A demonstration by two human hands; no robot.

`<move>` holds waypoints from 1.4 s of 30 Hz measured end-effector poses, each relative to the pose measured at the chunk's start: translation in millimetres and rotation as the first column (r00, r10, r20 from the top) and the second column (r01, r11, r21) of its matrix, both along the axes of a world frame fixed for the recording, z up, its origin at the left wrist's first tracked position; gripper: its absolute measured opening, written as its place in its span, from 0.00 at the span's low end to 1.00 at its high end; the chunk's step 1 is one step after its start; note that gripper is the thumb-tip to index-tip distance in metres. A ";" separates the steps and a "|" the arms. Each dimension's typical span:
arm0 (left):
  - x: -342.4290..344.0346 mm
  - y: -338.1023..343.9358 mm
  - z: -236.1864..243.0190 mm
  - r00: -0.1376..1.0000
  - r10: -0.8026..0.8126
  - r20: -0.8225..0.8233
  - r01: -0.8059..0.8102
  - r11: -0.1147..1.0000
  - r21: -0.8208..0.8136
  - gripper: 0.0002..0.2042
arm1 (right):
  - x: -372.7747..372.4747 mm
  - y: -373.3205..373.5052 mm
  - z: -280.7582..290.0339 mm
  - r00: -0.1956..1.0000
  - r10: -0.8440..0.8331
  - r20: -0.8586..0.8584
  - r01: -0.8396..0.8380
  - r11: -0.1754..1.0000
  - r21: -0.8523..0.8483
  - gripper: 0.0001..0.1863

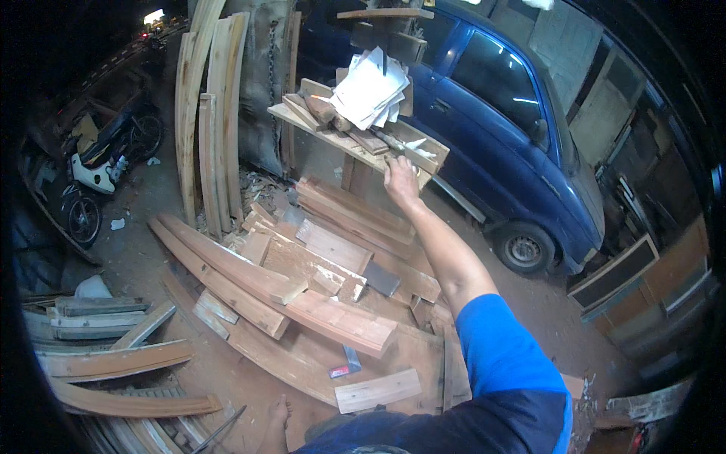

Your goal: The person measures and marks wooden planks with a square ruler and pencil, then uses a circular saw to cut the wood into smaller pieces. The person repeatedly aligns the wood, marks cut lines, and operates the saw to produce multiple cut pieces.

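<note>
My right arm stretches forward in a blue sleeve. At its end, my right hand (401, 180) is closed at the near right edge of a raised wooden shelf (352, 148); its fingers are curled, and what they grip, if anything, is hidden. On that shelf, beside the hand, lie wood offcuts (368, 141), a slim tool-like piece (408, 148) and a stack of white papers (370, 89). Low in the view, what seems to be my left hand (279, 415) hangs near the floor, its fingers too small and dim to read.
Curved timber pieces (302, 299) and planks (378, 391) lie in a pile below the shelf, with a small square tool (345, 363) among them. Tall boards (219, 113) stand at left. A blue car (484, 98) is parked behind at right, a motorcycle (98, 170) far left.
</note>
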State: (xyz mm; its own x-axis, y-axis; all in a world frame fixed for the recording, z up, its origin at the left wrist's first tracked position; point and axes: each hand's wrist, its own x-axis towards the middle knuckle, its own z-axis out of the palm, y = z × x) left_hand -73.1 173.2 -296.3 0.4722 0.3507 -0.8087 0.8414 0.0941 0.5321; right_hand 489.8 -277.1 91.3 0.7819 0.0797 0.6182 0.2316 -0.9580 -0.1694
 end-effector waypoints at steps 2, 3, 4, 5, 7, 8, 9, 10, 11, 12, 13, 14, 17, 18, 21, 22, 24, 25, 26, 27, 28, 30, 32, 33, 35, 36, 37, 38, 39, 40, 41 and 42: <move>15.0 -12.2 6.3 0.999 -0.036 0.011 0.036 0.998 -0.044 0.20 | 9.9 -10.2 -4.4 0.999 -0.050 0.007 0.050 0.995 -0.090 0.18; 21.0 -19.3 10.7 0.998 -0.064 0.012 0.064 0.996 -0.063 0.20 | 12.2 -20.9 -7.7 0.996 -0.085 0.006 0.085 0.987 -0.134 0.19; 25.0 -27.1 14.3 0.996 -0.084 0.012 0.085 0.994 -0.070 0.19 | 10.5 -30.2 -8.4 0.995 -0.088 0.038 0.092 0.988 -0.125 0.21; 27.4 -31.4 14.7 0.994 -0.109 0.007 0.110 0.992 -0.069 0.19 | 3.6 -32.6 -5.5 0.993 -0.097 0.064 0.104 0.989 -0.109 0.22; 22.9 -8.7 -1.5 0.988 -0.142 0.056 0.146 0.987 -0.071 0.18 | -27.6 -0.5 24.9 0.999 -0.022 -0.024 0.025 0.986 0.162 0.24; 19.4 1.2 -18.1 0.980 -0.163 0.117 0.175 0.979 -0.102 0.18 | -48.1 12.3 23.5 0.996 -0.012 0.091 -0.007 0.979 0.204 0.24; 15.9 -1.5 -24.5 0.961 -0.238 0.140 0.254 0.962 -0.106 0.18 | -71.5 9.7 16.8 0.979 -0.023 0.200 -0.022 0.975 0.220 0.23; 11.7 0.8 -24.3 0.940 -0.304 0.158 0.321 0.942 -0.099 0.18 | -110.1 15.5 3.6 0.992 -0.013 0.122 -0.029 0.942 0.335 0.23; 7.1 -5.4 -16.0 0.942 -0.325 0.090 0.333 0.938 -0.096 0.18 | -162.1 15.4 -15.3 0.999 -0.006 0.050 -0.017 0.898 0.439 0.22; 7.3 -14.5 -1.2 0.940 -0.339 0.030 0.341 0.937 -0.080 0.19 | -208.6 3.4 -49.9 0.999 -0.038 -0.012 0.039 0.881 0.472 0.22; 10.0 -24.5 9.7 0.936 -0.351 -0.023 0.349 0.935 -0.065 0.19 | -256.3 -8.8 -90.0 0.995 -0.068 -0.069 0.094 0.861 0.499 0.22; 14.0 -32.7 11.6 0.869 -0.487 -0.082 0.484 0.873 -0.054 0.20 | -308.7 -23.2 -128.0 0.980 -0.121 -0.160 0.185 0.851 0.492 0.22; 19.7 -60.5 -5.4 0.711 -0.696 -0.099 0.692 0.718 -0.082 0.23 | -484.8 -78.0 -258.4 0.825 -0.409 -0.390 0.502 0.847 0.174 0.23; 32.1 -56.6 -9.2 0.751 -0.660 -0.003 0.658 0.749 -0.076 0.24 | -517.0 -84.8 -256.2 0.752 -0.407 -0.518 0.556 0.815 0.166 0.24; 51.0 -88.1 20.8 0.459 -0.876 0.145 0.851 0.481 0.211 0.26 | -631.1 -119.5 -256.3 0.434 -0.492 -0.755 0.775 0.631 0.034 0.26; 45.1 -121.7 41.8 0.329 -0.929 0.170 0.866 0.369 0.337 0.27 | -675.9 -139.2 -264.7 0.366 -0.584 -0.724 0.791 0.606 -0.089 0.25; 45.0 -169.3 63.0 0.194 -0.948 0.251 0.841 0.293 0.454 0.29 | -715.9 -167.6 -280.4 0.364 -0.649 -0.668 0.770 0.613 -0.177 0.25; 43.9 -194.5 76.3 0.024 -0.972 0.235 0.789 0.163 0.592 0.32 | -729.9 -179.5 -285.7 0.390 -0.640 -0.662 0.752 0.636 -0.173 0.25; 38.0 -219.2 82.9 -0.139 -0.970 0.198 0.712 0.041 0.701 0.36 | -744.2 -189.6 -288.0 0.407 -0.632 -0.660 0.728 0.660 -0.184 0.24; 38.8 -232.7 77.6 -0.197 -0.964 0.180 0.666 0.003 0.746 0.42 | -736.5 -194.7 -287.2 0.406 -0.530 -0.745 0.687 0.714 -0.133 0.25; 37.5 -243.4 69.3 -0.248 -0.957 0.153 0.617 -0.034 0.786 0.48 | -721.5 -195.4 -279.0 0.398 -0.412 -0.820 0.638 0.767 -0.075 0.26; 32.0 -274.2 63.0 -0.285 -0.957 -0.048 0.596 -0.216 0.773 0.56 | -717.1 -192.4 -278.6 0.363 -0.230 -0.903 0.600 0.800 0.037 0.28; 25.7 -307.7 64.4 -0.255 -0.948 -0.188 0.621 -0.310 0.720 0.65 | -719.5 -167.7 -288.8 0.342 -0.098 -0.935 0.629 0.762 0.151 0.32; 25.7 -317.2 59.0 -0.192 -0.952 -0.238 0.664 -0.304 0.683 0.67 | -723.7 -155.7 -300.7 0.367 -0.101 -0.925 0.648 0.741 0.177 0.33; 16.2 -341.4 56.2 -0.169 -0.936 -0.310 0.664 -0.340 0.665 0.64 | -744.6 -158.6 -334.6 0.395 -0.157 -0.905 0.704 0.685 0.188 0.37; 26.1 -331.4 46.3 -0.152 -0.925 -0.347 0.607 -0.365 0.707 0.63 | -738.4 -157.4 -337.6 0.451 -0.132 -0.883 0.676 0.696 0.241 0.38; 25.0 -333.5 41.2 -0.158 -0.916 -0.369 0.563 -0.390 0.729 0.62 | -746.9 -163.0 -337.3 0.476 -0.122 -0.871 0.665 0.699 0.265 0.38; 23.1 -327.4 40.1 -0.145 -0.926 -0.349 0.593 -0.364 0.718 0.61 | -753.1 -164.2 -337.2 0.502 -0.114 -0.857 0.654 0.699 0.290 0.39; 18.8 -326.5 44.9 -0.136 -0.936 -0.325 0.630 -0.334 0.701 0.60 | -762.1 -167.0 -327.4 0.459 -0.079 -0.885 0.655 0.703 0.277 0.40; 18.5 -322.0 51.8 -0.115 -0.946 -0.304 0.658 -0.301 0.690 0.59 | -764.7 -170.3 -303.4 0.424 -0.040 -0.905 0.648 0.711 0.273 0.40; 16.9 -322.5 55.0 -0.114 -0.968 -0.223 0.669 -0.240 0.703 0.58 | -765.0 -181.7 -284.4 0.395 -0.028 -0.918 0.643 0.723 0.254 0.41; 11.5 -324.6 57.1 -0.121 -0.985 -0.126 0.676 -0.174 0.716 0.57 | -772.3 -195.4 -283.2 0.429 -0.075 -0.900 0.663 0.703 0.257 0.41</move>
State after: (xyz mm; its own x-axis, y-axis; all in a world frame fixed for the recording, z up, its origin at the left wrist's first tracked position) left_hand -61.6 -151.4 -239.2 0.7677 -0.5276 -0.3638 -0.4249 -0.8440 0.3272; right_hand -282.5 -472.5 -191.9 0.7678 -0.4400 -0.4657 -0.6394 -0.5712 -0.5146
